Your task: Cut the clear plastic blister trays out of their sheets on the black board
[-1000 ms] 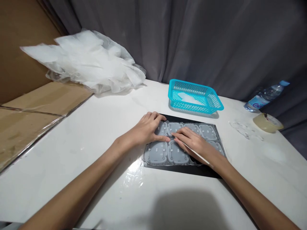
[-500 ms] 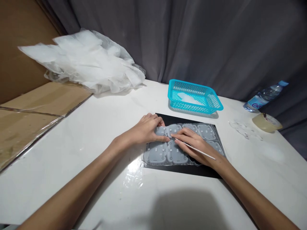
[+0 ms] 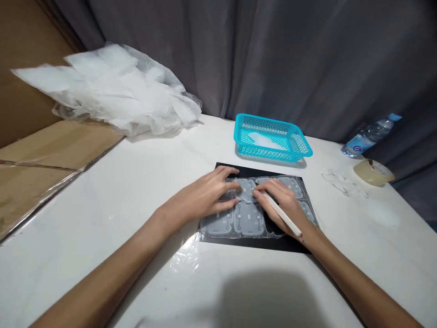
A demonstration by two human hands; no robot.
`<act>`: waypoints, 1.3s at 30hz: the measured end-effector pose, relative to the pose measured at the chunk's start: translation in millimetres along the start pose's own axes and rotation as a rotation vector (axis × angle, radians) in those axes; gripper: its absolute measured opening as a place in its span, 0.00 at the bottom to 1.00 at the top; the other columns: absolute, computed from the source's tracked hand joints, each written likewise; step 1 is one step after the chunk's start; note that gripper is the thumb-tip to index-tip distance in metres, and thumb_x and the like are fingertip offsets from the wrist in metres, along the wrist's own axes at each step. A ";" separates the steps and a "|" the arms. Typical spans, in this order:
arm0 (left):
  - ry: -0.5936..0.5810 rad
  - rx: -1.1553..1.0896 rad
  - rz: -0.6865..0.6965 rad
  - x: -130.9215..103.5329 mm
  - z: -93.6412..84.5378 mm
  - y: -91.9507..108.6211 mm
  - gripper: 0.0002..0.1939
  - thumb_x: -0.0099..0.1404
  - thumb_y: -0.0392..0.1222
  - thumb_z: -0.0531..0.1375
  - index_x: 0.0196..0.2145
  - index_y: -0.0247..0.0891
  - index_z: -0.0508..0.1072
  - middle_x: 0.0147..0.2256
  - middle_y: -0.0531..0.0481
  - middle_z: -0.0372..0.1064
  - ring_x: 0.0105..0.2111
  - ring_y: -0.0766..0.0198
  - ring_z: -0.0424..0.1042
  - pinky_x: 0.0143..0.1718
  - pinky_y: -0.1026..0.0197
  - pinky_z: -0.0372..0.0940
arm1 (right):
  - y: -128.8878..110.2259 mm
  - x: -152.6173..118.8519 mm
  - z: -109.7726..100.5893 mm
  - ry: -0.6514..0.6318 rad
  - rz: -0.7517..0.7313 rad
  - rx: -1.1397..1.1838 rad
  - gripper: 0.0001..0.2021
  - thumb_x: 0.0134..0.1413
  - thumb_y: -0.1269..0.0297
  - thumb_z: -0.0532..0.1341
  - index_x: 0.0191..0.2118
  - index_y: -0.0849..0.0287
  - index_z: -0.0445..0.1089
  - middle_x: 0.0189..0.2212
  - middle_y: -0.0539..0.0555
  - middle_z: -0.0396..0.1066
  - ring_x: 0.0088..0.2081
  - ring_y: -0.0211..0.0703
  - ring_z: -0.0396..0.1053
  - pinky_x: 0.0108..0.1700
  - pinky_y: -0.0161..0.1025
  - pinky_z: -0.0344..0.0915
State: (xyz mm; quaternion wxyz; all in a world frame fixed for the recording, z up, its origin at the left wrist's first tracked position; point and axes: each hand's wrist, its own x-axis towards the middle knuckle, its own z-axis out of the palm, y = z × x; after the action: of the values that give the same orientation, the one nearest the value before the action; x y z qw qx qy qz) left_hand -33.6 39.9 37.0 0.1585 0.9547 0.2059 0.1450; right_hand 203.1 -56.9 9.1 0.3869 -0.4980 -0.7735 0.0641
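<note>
A translucent grey sheet (image 3: 218, 224) of several rounded panels lies on a black board (image 3: 225, 240). My left hand (image 3: 211, 191) rests over its left side with the fingers spread, the thumb and forefinger touching the panel (image 3: 245, 184) in the upper row. My right hand (image 3: 282, 202) pinches a slim white stick (image 3: 283, 215) like a flat-sided pen, whose rear end points back toward my wrist. Its working tip is hidden by my fingers, near that same panel's right edge. Under my right palm the black board shows through a gap in the lower row.
Behind the board stands a blue perforated basket (image 3: 273, 157) with white pieces inside. A water bottle (image 3: 367, 139), a tape roll (image 3: 373, 173) and clear scraps (image 3: 336, 182) lie to the right. A heap of white sheets in clear plastic (image 3: 126, 91) and cardboard (image 3: 51, 150) occupy the left.
My left fingers have spread and lifted from their curled hold at the sheet's upper edge. My right hand has shifted slightly, and the stick has rolled to show a broader side.
</note>
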 end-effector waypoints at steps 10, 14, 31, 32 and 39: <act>-0.057 -0.085 -0.050 3.4 -4.4 9.8 0.11 0.75 0.42 0.58 0.40 0.40 0.80 0.37 0.50 0.76 0.38 0.61 0.75 0.40 0.59 0.64 | -19.0 -5.5 3.1 -0.047 -0.088 -0.090 0.06 0.69 0.70 0.62 0.38 0.55 0.66 0.33 0.53 0.70 0.37 0.47 0.68 0.42 0.44 0.66; -0.067 -0.183 -0.106 4.4 -3.8 10.1 0.08 0.74 0.44 0.61 0.39 0.40 0.78 0.36 0.52 0.74 0.35 0.62 0.73 0.37 0.60 0.61 | -22.2 -7.2 10.6 -0.020 -0.084 -0.178 0.03 0.70 0.69 0.61 0.40 0.57 0.68 0.35 0.55 0.72 0.38 0.48 0.71 0.42 0.44 0.68; -0.039 -0.171 -0.128 3.5 0.6 16.5 0.05 0.75 0.42 0.59 0.39 0.40 0.70 0.40 0.51 0.70 0.41 0.59 0.71 0.40 0.59 0.61 | -23.3 -5.3 19.8 -0.009 -0.100 -0.333 0.06 0.71 0.70 0.59 0.39 0.57 0.70 0.34 0.55 0.73 0.37 0.49 0.70 0.41 0.44 0.64; -0.029 -0.165 -0.116 3.4 0.4 16.7 0.05 0.75 0.42 0.58 0.40 0.40 0.70 0.41 0.50 0.69 0.41 0.59 0.71 0.40 0.59 0.61 | -22.6 -5.1 19.7 -0.002 -0.094 -0.325 0.06 0.71 0.71 0.59 0.39 0.57 0.70 0.34 0.55 0.73 0.37 0.49 0.70 0.41 0.44 0.64; -0.070 -0.320 -0.112 2.2 -5.6 13.0 0.10 0.76 0.48 0.58 0.48 0.42 0.74 0.45 0.48 0.72 0.45 0.57 0.72 0.46 0.57 0.64 | -17.8 -4.1 18.3 0.028 -0.076 -0.255 0.05 0.69 0.73 0.59 0.39 0.57 0.68 0.34 0.54 0.72 0.37 0.48 0.69 0.42 0.43 0.65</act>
State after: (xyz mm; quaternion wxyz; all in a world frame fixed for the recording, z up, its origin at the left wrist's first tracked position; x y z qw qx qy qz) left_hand -29.1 30.9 47.2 0.3234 0.9088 0.2274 0.1334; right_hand 179.0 -63.9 2.9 0.3334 -0.5143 -0.7881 -0.0566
